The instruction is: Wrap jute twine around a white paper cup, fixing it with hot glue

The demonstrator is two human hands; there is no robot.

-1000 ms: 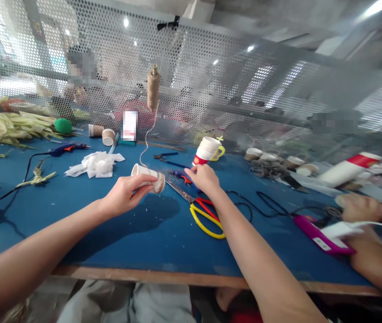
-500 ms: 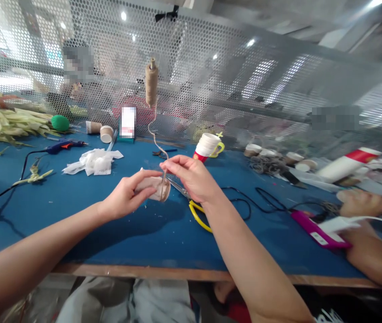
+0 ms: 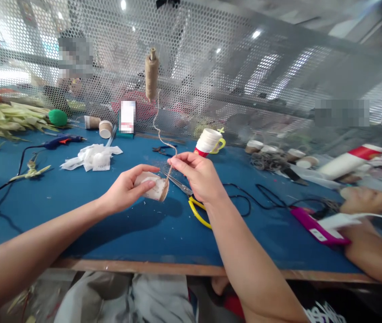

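Note:
My left hand (image 3: 126, 190) is wrapped round a small white paper cup (image 3: 152, 187) held on its side above the blue table (image 3: 110, 224). Twine is wound round the cup's end. My right hand (image 3: 199, 177) pinches the jute twine (image 3: 169, 150) just right of the cup. That strand runs up to a twine spool (image 3: 151, 74) hanging in front of the perforated metal screen. Yellow-and-red scissors (image 3: 197, 208) lie on the table under my right wrist.
A white cup wound with cord (image 3: 209, 142) stands behind my hands. White gauze scraps (image 3: 91, 158), a blue glue gun (image 3: 61, 141), paper cups (image 3: 101, 126) and dried leaves (image 3: 5, 116) lie at left. Another person's hand (image 3: 366, 202) and a purple tool (image 3: 315, 226) are at right.
My right hand left the table by the scissors, took the twine beside the cup, and has drawn it up and to the right. The cup stayed in my left hand.

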